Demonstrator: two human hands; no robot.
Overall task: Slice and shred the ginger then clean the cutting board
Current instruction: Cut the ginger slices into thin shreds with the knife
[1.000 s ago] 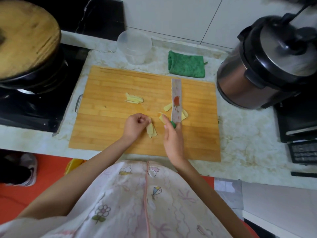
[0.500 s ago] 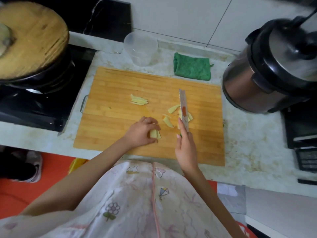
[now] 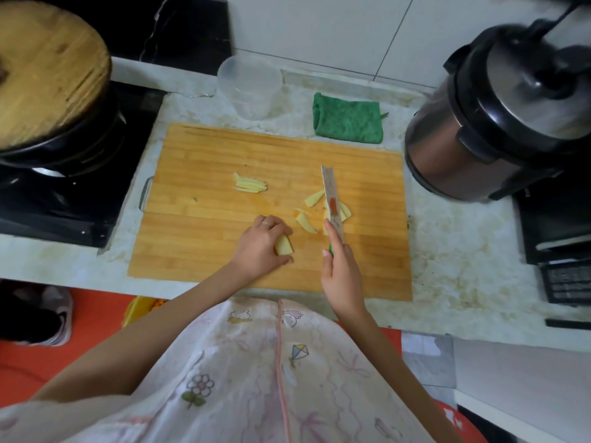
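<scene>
**Ginger held, knife gripped**

I see my left hand curled around a ginger piece on the cutting board. To its right, my right hand grips the knife, blade over loose slices. Shreds lie beyond the left hand.

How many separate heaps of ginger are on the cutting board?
3: shreds mid-board, loose slices by the knife, a stack under the left hand. Some may hide behind the knife.
</scene>
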